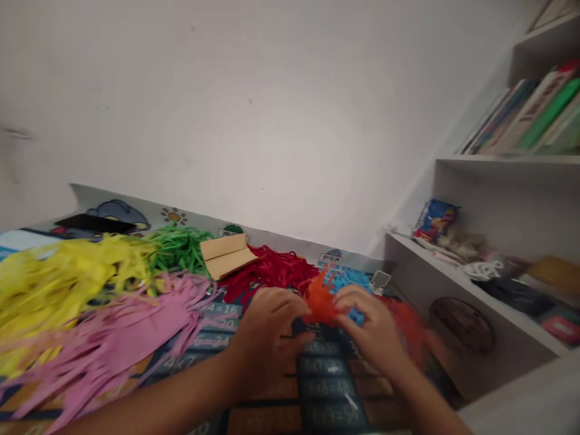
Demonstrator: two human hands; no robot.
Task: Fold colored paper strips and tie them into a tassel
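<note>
An orange fringed piece is pinched between both hands, in the middle of the view. My left hand has its fingertips on the piece's left edge. On the other side my right hand grips it between thumb and fingers, with a small blue bit at the fingers. Red fringed strips lie just behind the hands, and blue strips lie behind the right one. Pink fringed material, yellow strips and green strips spread over the left side. More orange-red strips lie beside my right wrist.
A folded tan card sits between the green and red strips. The mat bears printed multiplication sums. A black flat object lies at the back left. White shelves with books and small items stand on the right; a wall rises behind.
</note>
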